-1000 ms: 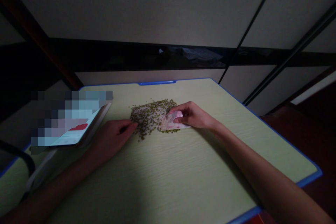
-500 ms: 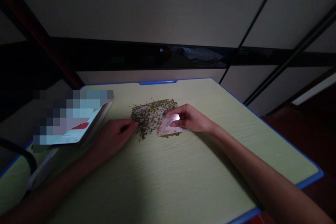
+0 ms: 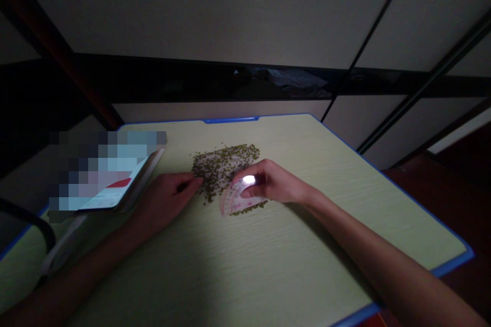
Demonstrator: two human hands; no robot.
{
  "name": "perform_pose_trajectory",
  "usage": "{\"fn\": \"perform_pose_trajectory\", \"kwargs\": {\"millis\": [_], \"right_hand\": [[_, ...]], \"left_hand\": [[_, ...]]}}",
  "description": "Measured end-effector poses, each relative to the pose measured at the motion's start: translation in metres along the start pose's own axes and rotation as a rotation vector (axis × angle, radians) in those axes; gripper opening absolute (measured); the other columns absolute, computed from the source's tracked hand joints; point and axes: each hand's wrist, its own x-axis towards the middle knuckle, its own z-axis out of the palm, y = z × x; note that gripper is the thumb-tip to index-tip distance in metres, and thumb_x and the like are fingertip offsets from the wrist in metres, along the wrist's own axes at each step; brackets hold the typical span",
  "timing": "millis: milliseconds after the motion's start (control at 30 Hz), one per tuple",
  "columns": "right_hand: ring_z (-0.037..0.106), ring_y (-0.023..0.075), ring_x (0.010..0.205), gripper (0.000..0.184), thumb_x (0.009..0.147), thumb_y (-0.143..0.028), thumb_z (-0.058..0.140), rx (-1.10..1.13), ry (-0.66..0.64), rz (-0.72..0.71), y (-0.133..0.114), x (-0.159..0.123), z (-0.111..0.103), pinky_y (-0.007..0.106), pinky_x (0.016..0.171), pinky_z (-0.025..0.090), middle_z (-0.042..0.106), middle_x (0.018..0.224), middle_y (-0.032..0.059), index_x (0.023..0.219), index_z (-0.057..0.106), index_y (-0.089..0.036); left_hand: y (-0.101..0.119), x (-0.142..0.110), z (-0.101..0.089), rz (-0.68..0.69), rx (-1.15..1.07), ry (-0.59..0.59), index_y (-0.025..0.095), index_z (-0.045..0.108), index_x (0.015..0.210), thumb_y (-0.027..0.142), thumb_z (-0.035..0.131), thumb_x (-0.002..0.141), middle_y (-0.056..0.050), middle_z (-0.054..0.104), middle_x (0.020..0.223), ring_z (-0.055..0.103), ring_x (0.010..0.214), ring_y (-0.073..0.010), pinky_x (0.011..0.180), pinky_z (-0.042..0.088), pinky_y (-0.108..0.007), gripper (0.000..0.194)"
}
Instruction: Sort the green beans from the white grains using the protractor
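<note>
On the pale table lies a spread of small green beans mixed with whitish grains [image 3: 218,166]. My right hand [image 3: 270,180] pinches a clear protractor [image 3: 232,199] with reddish markings, held low over the front right part of the spread. Some green beans show along the protractor's lower edge, and a bright glint sits on the plastic by my thumb. At the spread's left edge rests my left hand [image 3: 174,194], thumb and forefinger drawn close together. Whether anything is between those fingertips is too dark to make out.
A tablet-like screen [image 3: 118,196], partly blurred out, leans at the left on a stand. A dark curved cable or arm [image 3: 42,225] is beside it. The table [image 3: 245,265] has a blue rim. Pale cabinet panels [image 3: 215,5] rise behind it.
My right hand has moved the protractor a little left and toward me, and the beans along its lower edge have shifted the same way. My left hand has stayed put.
</note>
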Motion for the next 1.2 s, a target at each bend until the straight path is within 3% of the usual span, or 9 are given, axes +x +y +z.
{"fn": "perform_pose_trajectory", "kwargs": {"millis": [267, 533, 800, 900, 1000, 1067, 1200], "right_hand": [[0.043, 0.0079, 0.057, 0.024, 0.069, -0.01, 0.064, 0.038, -0.087, -0.052, -0.001, -0.002, 0.009, 0.021, 0.055, 0.041, 0.053, 0.066, -0.0009, 0.093, 0.066, -0.008], [0.039, 0.0065, 0.054, 0.025, 0.07, -0.007, 0.063, 0.075, -0.171, -0.023, -0.013, -0.005, 0.022, 0.018, 0.049, 0.037, 0.047, 0.061, -0.0033, 0.094, 0.066, -0.008], [0.045, 0.0065, 0.055, 0.027, 0.07, -0.006, 0.061, 0.069, -0.185, -0.088, -0.022, -0.005, 0.032, 0.019, 0.051, 0.037, 0.053, 0.062, -0.0027, 0.095, 0.067, -0.01], [0.045, 0.0064, 0.055, 0.023, 0.067, -0.011, 0.065, 0.105, -0.012, -0.087, -0.028, -0.006, 0.018, 0.02, 0.051, 0.038, 0.053, 0.061, -0.0033, 0.09, 0.067, -0.01], [0.046, 0.0066, 0.056, 0.023, 0.063, -0.013, 0.067, 0.096, 0.185, -0.044, -0.025, -0.009, -0.011, 0.021, 0.053, 0.038, 0.055, 0.065, -0.0025, 0.085, 0.064, -0.01], [0.047, 0.0069, 0.053, 0.022, 0.062, -0.015, 0.066, 0.066, 0.241, 0.085, -0.017, -0.013, -0.033, 0.022, 0.051, 0.037, 0.055, 0.062, -0.0021, 0.082, 0.06, -0.011], [0.052, 0.0092, 0.052, 0.022, 0.058, -0.011, 0.062, 0.069, 0.217, 0.3, -0.003, -0.027, -0.063, 0.022, 0.051, 0.039, 0.058, 0.061, -0.0013, 0.077, 0.051, -0.014]], "left_hand": [[-0.001, 0.002, 0.0, 0.003, 0.012, 0.001, 0.019, 0.041, 0.051, 0.048, 0.036, 0.077, 0.004, 0.037, 0.048, 0.039, 0.049, -0.0117, 0.048, 0.025, -0.024, 0.039], [-0.002, 0.002, 0.002, 0.001, -0.009, 0.007, 0.018, 0.043, 0.052, 0.044, 0.037, 0.078, 0.004, 0.04, 0.048, 0.04, 0.05, -0.0124, 0.049, 0.026, -0.024, 0.037], [-0.002, 0.0, 0.001, -0.002, -0.02, -0.013, 0.016, 0.045, 0.054, 0.048, 0.037, 0.079, 0.004, 0.043, 0.05, 0.042, 0.054, -0.0123, 0.051, 0.026, -0.023, 0.041], [-0.003, 0.0, 0.001, -0.011, -0.005, -0.025, 0.016, 0.047, 0.055, 0.05, 0.036, 0.079, 0.004, 0.043, 0.05, 0.042, 0.053, -0.0125, 0.051, 0.025, -0.024, 0.042], [-0.003, 0.001, 0.001, -0.011, 0.014, -0.01, 0.017, 0.045, 0.054, 0.051, 0.036, 0.078, 0.005, 0.04, 0.049, 0.041, 0.051, -0.0122, 0.05, 0.025, -0.024, 0.043], [-0.002, 0.001, 0.0, -0.006, 0.011, -0.004, 0.018, 0.043, 0.052, 0.052, 0.035, 0.078, 0.005, 0.038, 0.049, 0.04, 0.051, -0.0121, 0.05, 0.024, -0.024, 0.043], [-0.002, 0.001, 0.001, -0.005, 0.009, 0.002, 0.018, 0.042, 0.052, 0.052, 0.035, 0.077, 0.005, 0.037, 0.048, 0.039, 0.05, -0.0122, 0.05, 0.025, -0.024, 0.042]]}}
